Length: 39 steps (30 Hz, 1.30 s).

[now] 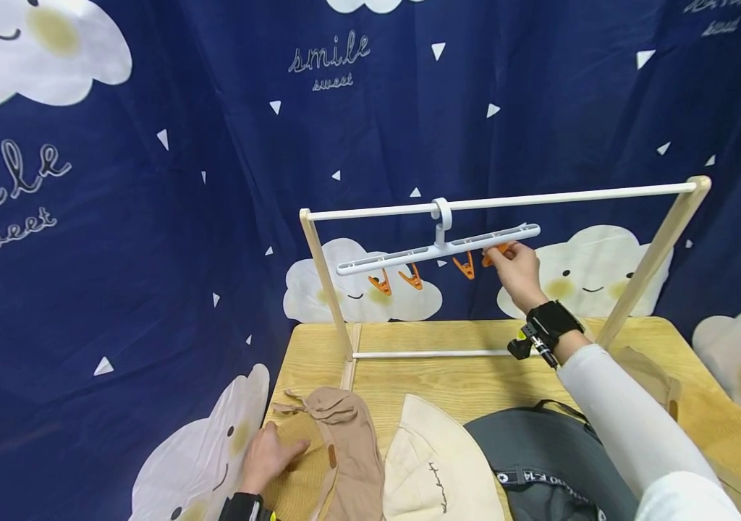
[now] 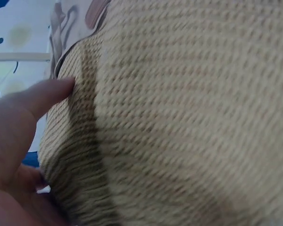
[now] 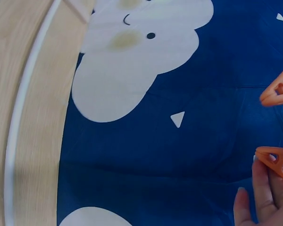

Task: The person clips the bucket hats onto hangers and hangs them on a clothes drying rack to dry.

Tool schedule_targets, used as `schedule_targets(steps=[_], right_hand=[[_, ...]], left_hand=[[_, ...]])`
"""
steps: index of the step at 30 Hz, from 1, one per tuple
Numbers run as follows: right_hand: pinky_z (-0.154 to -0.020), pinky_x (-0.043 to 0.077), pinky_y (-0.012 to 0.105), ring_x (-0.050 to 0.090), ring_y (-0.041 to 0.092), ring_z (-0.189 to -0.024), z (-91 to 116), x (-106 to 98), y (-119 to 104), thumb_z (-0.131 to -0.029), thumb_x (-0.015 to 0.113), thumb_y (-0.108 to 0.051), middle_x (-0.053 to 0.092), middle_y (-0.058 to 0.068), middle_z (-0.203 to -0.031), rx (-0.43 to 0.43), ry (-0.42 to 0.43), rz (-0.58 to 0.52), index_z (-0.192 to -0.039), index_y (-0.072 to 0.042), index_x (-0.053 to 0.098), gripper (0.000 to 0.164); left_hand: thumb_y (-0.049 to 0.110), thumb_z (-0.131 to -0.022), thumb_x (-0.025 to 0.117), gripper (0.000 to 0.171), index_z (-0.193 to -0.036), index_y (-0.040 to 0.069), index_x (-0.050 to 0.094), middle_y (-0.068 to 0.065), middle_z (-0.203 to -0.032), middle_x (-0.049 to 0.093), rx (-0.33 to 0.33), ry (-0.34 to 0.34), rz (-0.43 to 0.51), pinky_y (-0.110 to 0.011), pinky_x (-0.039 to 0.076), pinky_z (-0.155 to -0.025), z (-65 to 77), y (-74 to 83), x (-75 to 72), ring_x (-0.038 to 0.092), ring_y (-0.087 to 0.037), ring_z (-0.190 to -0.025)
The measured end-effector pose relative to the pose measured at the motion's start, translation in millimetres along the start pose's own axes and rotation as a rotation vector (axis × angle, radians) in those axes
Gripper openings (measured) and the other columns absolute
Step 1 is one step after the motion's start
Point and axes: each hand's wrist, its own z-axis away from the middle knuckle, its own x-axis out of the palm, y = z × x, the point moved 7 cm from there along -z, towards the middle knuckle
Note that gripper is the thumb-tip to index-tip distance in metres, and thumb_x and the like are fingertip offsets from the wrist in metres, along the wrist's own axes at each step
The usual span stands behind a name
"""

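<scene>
The right hand (image 1: pixel 517 275) pinches an orange clip (image 1: pixel 495 256) under the white hanger (image 1: pixel 403 256) while the left hand (image 1: pixel 267 459) grips the woven hat (image 1: pixel 300 474) at the counter's (image 1: pixel 442 374) near left, and tugging could tilt the hanger, since one hook (image 1: pixel 446 215) hangs it from the rod (image 1: pixel 566 197).

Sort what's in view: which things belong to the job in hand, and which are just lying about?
Seemingly in the job:
orange clip, in the right hand
white hanger
rack
woven tan piece, in the left hand; brown cloth may belong to it

Apparently just lying by:
cream hat
dark grey hat
mustard fabric at right
</scene>
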Motion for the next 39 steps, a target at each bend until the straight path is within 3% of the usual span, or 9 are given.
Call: schedule_targets(steps=[5,10,14,17,24,27,32,36,39], right_hand=[[-0.076,0.045,0.019,0.066,0.004,-0.077,5.3,-6.6,0.0,-0.098,0.072,-0.031,0.077,0.001,-0.082,-0.059,0.018,0.081,-0.105,-0.005,0.071,0.026],[-0.075,0.044,0.017,0.065,0.0,-0.079,10.2,-15.2,2.4,-0.097,0.074,-0.036,0.078,-0.002,-0.08,-0.068,0.014,0.142,-0.101,-0.008,0.073,0.029],[-0.078,0.047,0.015,0.068,-0.001,-0.079,12.7,-18.8,4.7,-0.096,0.077,-0.033,0.077,-0.006,-0.081,-0.024,-0.011,0.026,-0.105,-0.007,0.072,0.028],[-0.082,0.049,0.015,0.071,0.001,-0.081,15.2,-16.8,5.9,-0.096,0.077,-0.03,0.077,-0.007,-0.085,0.017,-0.049,-0.077,-0.11,-0.003,0.071,0.031],[-0.085,0.052,0.015,0.071,0.002,-0.082,18.1,-13.4,8.5,-0.099,0.073,-0.024,0.078,-0.009,-0.088,0.036,-0.103,-0.167,-0.115,0.003,0.07,0.031],[-0.085,0.053,0.015,0.072,0.001,-0.084,18.4,-12.7,12.2,-0.1,0.072,-0.023,0.078,-0.01,-0.088,0.049,-0.109,-0.202,-0.115,0.002,0.07,0.03],[-0.088,0.052,0.016,0.073,0.004,-0.088,20.4,-11.0,14.4,-0.101,0.071,-0.026,0.08,-0.005,-0.093,0.074,-0.143,-0.193,-0.116,0.003,0.07,0.033],[-0.089,0.053,0.02,0.073,0.011,-0.089,22.7,-11.6,8.4,-0.102,0.069,-0.025,0.08,0.005,-0.096,0.063,-0.162,-0.181,-0.114,0.009,0.069,0.036],[-0.089,0.054,0.022,0.074,0.014,-0.089,23.6,-12.4,5.2,-0.102,0.069,-0.023,0.08,0.007,-0.094,0.049,-0.166,-0.198,-0.112,0.011,0.068,0.035]], left_hand=[[0.046,-0.079,0.087,0.083,-0.129,-0.013,0.058,-0.032,-0.118,0.069,0.032,-0.098,0.037,-0.058,0.054,-0.09,-15.3,1.5,4.2,0.069,-0.047,-0.106],[0.047,-0.083,0.085,0.068,-0.122,-0.005,0.067,-0.025,-0.118,0.072,0.07,-0.12,0.086,-0.056,0.054,-0.091,-30.2,10.1,10.9,0.069,-0.043,-0.108],[0.042,-0.085,0.084,0.051,-0.111,0.0,0.073,-0.018,-0.11,0.074,0.105,-0.115,0.099,-0.049,0.054,-0.082,-40.8,20.9,14.0,0.07,-0.034,-0.096],[0.044,-0.086,0.083,0.043,-0.102,0.005,0.074,-0.01,-0.099,0.073,0.085,-0.105,0.11,-0.04,0.05,-0.073,-47.8,26.3,13.3,0.065,-0.023,-0.085],[0.058,-0.086,0.079,0.053,-0.082,0.009,0.06,-0.006,-0.082,0.06,-0.005,-0.098,0.176,-0.034,0.042,-0.065,-54.7,33.2,9.6,0.056,-0.02,-0.074],[0.061,-0.088,0.076,0.053,-0.075,0.014,0.055,-0.004,-0.086,0.06,-0.075,-0.175,0.313,-0.033,0.043,-0.069,-53.3,29.8,14.3,0.056,-0.018,-0.078],[0.051,-0.09,0.078,0.039,-0.078,0.016,0.067,-0.001,-0.091,0.063,-0.148,-0.375,0.548,-0.031,0.046,-0.075,-48.4,26.1,27.0,0.058,-0.016,-0.084],[0.042,-0.092,0.079,0.038,-0.073,0.015,0.06,0.004,-0.079,0.051,-0.098,-0.449,0.564,-0.029,0.039,-0.069,-45.1,32.6,24.9,0.05,-0.015,-0.077],[0.038,-0.094,0.077,0.038,-0.074,0.014,0.057,0.005,-0.077,0.045,-0.044,-0.46,0.567,-0.029,0.036,-0.068,-42.2,39.6,19.4,0.045,-0.014,-0.076]])
